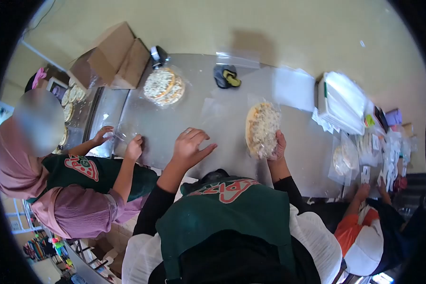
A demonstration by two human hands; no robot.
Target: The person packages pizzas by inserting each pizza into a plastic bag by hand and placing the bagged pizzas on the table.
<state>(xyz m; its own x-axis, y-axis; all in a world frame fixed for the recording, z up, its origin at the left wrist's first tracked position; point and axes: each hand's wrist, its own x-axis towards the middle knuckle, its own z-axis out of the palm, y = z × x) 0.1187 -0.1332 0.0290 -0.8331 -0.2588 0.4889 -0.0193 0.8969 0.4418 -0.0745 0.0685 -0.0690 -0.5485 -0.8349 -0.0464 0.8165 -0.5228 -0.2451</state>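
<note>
Grey counter (175, 120) spans the middle of the frame. Right of centre, the fingers of the right hand (279, 146) grasp a topped pizza (261, 130) in clear plastic by its edge. Near centre, the left hand (190, 146) has its fingers released, loosely spread. Stacked pizzas (164, 87) lie upper left.

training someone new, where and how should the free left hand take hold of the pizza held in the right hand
Probably by the pale left rim of the pizza, with the open left hand coming from the left: the pizza is flat and round, the right hand grips its lower right edge, leaving that rim free.
</note>
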